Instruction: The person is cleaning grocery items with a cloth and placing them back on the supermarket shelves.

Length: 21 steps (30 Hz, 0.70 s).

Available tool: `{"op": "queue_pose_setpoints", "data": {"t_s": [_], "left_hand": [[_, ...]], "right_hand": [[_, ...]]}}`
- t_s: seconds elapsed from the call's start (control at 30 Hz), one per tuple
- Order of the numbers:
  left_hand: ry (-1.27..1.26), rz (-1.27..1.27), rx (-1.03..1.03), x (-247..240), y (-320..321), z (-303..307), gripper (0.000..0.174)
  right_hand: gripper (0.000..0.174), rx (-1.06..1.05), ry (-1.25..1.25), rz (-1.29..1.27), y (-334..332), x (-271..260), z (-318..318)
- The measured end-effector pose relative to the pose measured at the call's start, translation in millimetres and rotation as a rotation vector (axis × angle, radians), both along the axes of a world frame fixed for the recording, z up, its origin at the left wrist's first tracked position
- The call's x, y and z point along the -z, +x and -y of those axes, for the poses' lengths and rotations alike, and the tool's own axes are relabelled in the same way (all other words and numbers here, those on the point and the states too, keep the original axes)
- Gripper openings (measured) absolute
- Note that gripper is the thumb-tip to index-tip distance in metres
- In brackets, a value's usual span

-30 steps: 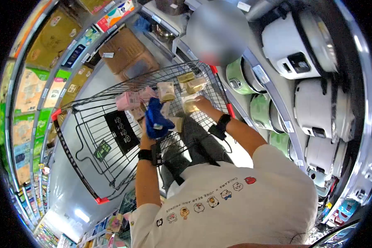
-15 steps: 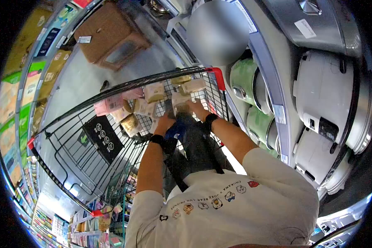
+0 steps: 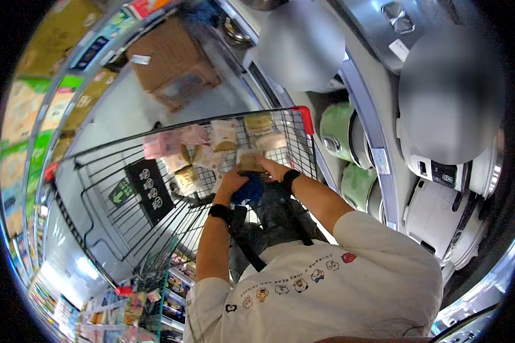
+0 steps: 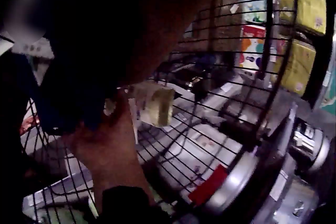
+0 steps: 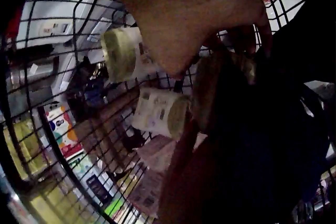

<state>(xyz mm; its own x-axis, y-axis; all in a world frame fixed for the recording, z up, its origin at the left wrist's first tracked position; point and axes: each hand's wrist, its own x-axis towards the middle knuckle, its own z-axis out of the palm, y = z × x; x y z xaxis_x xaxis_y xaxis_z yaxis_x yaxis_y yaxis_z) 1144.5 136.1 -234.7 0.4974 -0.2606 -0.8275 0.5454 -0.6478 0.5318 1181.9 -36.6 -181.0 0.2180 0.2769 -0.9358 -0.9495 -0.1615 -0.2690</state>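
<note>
Store aisle, shelving both sides: left shelf [image 3: 26, 148] stacked with packaged goods, blurred; right shelf [image 3: 365, 117] with white rice cookers [image 3: 435, 211] and smaller green rice cookers [image 3: 337, 131] on a tier beside them. Black wire shopping cart [image 3: 100, 228] spans the middle, red caps at its corners. Person in white T-shirt [image 3: 337, 297], a row of small cartoon figures printed across it, leans over the cart's near side. Brown box-like item [image 3: 174, 66] beyond the cart, white tag on it. Black panel [image 3: 150, 190] with round white symbols, toward the left part of the cart. In the basket, a loose cluster: pink packs [image 3: 160, 144] at its left end, beige-and-gold packs [image 3: 223, 134] next to them and on toward the right corner, some lying on their sides. Blue cloth bag [image 3: 248, 190] bunched at the near side, below the hands. Right hand [image 3: 273, 168] has its fingers bent over one gold-ended pack [image 3: 250, 162], which sits just above the bag, between the two hands. Left hand [image 3: 233, 182] holds the bag's edge, grip narrow, close beside that pack; left wrist view very dark, exact finger placement unclear. Black wristbands [image 3: 290, 180] on both wrists.
</note>
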Motion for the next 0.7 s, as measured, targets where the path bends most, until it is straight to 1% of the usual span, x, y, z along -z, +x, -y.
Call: {"op": "queue_pose_setpoints", "data": {"t_s": [0.03,0.07,0.1,0.13,0.17,0.2,0.23,0.3,0.33,0.4,0.43,0.47,0.53,0.57,0.67,0.7], "left_hand": [[-0.004,0.16,-0.052,48.1,-26.9,-5.9,0.077],[0.007,0.181,-0.089,25.2,-22.1,-13.4,0.075],[0.016,0.202,-0.125,-12.6,-15.8,-15.8,0.074],[0.024,0.223,-0.16,-38.9,-15.2,-19.5,0.072],[-0.02,0.35,-0.267,-30.7,-29.4,-23.9,0.067],[-0.018,0.416,-0.283,-47.8,-35.5,-30.0,0.066],[-0.015,0.483,-0.299,-71.9,-42.1,-34.2,0.064],[-0.015,0.65,-0.358,-113.2,-65.6,-42.1,0.059],[-0.01,0.737,-0.341,-138.3,-79.0,-45.9,0.059],[-0.005,0.901,-0.29,-195.3,-113.0,-49.9,0.058],[-0.072,0.922,-0.307,-216.4,-134.6,-51.6,0.058],[-0.083,0.918,-0.277,-239.3,-159.3,-51.9,0.058],[-0.104,0.901,-0.215,-279.8,-213.9,-50.0,0.057],[-0.144,1.088,-0.178,-289.7,-244.1,-47.8,0.054],[-0.389,0.983,-0.367,-296.0,-344.2,-56.2,0.049],[-0.397,1.003,-0.536,-287.3,-378.6,-64.7,0.046]], "right_hand": [[0.049,-0.037,0.081,0.078,-11.9,12.1,0.6],[0.051,-0.071,0.156,0.143,-22.1,27.3,-0.6],[0.053,-0.106,0.239,0.236,-34.0,55.9,-0.5],[0.056,-0.158,0.332,0.37,-46.1,92.1,-1.2],[0.06,-0.215,0.432,0.522,-52.7,120.7,-3.8],[0.063,-0.273,0.519,0.659,-56.4,134.4,-9.5],[0.062,-0.381,0.562,0.787,-50.6,122.8,-17.2],[0.055,-0.398,0.568,0.818,-49.2,27.2,-31.9],[0.051,-0.406,0.571,0.834,-47.2,-27.2,-40.8],[0.048,0.056,0.706,-0.001,-64.2,-32.8,-53.3],[0.045,0.057,0.695,0.134,-81.8,-58.6,-53.1],[0.042,0.059,0.672,0.27,-99.3,-85.0,-53.0],[0.039,0.108,0.703,0.133,-124.5,-105.3,-63.0],[0.041,0.194,0.77,0.115,-151.5,-141.0,-65.2],[0.042,0.11,0.916,0.301,-228.8,-170.3,-54.5],[0.045,0.17,0.845,0.437,-262.4,-183.9,-50.2]]}}
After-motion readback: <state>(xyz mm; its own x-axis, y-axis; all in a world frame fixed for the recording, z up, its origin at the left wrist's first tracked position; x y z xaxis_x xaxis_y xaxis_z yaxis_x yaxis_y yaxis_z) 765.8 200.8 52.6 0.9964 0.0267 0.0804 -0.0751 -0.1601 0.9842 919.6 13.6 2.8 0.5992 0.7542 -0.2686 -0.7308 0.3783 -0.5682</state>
